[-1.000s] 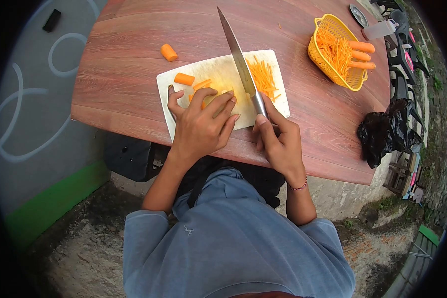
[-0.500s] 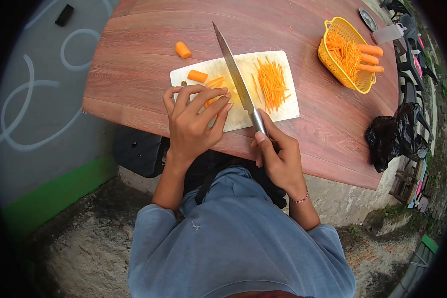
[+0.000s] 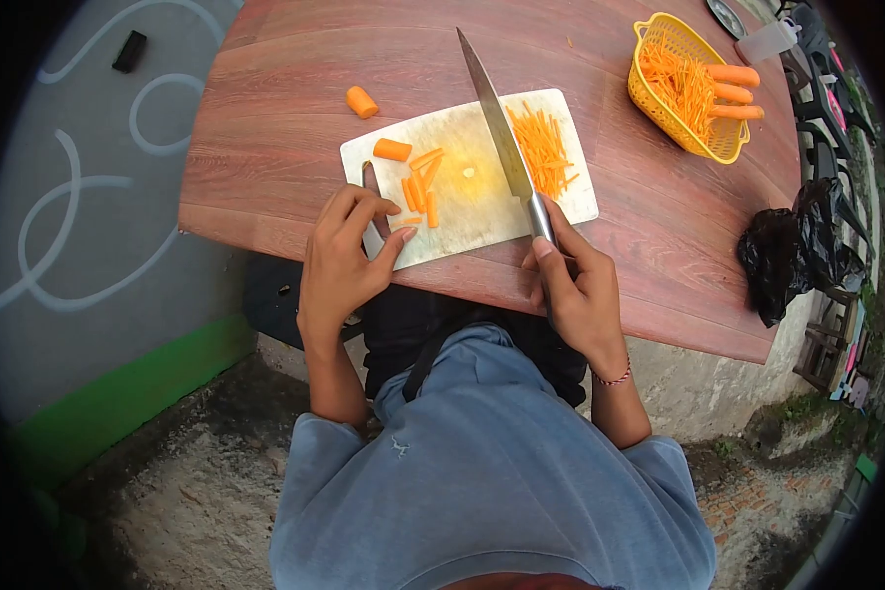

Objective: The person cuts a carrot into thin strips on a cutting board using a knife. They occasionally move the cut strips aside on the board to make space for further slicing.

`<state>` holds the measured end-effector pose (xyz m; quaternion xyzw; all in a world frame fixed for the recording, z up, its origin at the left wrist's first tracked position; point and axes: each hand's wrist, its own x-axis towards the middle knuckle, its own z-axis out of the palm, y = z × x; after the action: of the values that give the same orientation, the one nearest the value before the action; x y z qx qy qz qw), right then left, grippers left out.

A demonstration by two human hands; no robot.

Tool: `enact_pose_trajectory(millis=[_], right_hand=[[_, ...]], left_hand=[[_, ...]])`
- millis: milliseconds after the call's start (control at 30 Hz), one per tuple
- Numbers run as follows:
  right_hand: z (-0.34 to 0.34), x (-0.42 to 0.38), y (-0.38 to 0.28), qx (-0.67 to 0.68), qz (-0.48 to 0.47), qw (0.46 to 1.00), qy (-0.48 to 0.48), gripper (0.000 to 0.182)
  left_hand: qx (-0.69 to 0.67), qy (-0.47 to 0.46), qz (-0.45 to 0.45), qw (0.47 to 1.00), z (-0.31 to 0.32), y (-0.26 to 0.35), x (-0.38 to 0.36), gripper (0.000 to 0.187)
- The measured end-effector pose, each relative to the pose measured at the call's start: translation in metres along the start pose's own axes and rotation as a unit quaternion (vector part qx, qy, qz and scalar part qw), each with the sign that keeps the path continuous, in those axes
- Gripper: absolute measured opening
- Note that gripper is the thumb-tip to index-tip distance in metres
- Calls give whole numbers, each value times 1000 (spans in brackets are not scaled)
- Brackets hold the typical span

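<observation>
The right hand (image 3: 572, 285) grips a knife (image 3: 500, 138), its blade lying across the cutting board (image 3: 482, 202) beside the carrot strips (image 3: 544, 147). The left hand (image 3: 342, 258), loosely curled and holding nothing, rests on the board's near corner, with carrot sticks (image 3: 420, 190) just beyond its fingertips. A yellow basket (image 3: 680, 84) sits well beyond the right hand.
</observation>
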<state>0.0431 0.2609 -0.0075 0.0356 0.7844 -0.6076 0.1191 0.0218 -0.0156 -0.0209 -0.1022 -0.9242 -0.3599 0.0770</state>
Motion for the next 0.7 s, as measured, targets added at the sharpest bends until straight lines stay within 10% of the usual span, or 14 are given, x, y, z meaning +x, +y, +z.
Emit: enact_pose_trajectory(millis=[567, 700], right_hand=[[-4, -2, -1, -12, -11, 1000, -11, 51], [-5, -1, -3, -17, -8, 1000, -16, 51]], left_hand=[[-27, -66, -27, 997, -13, 25, 10, 14], [-53, -128, 126, 982, -6, 32, 48, 10]])
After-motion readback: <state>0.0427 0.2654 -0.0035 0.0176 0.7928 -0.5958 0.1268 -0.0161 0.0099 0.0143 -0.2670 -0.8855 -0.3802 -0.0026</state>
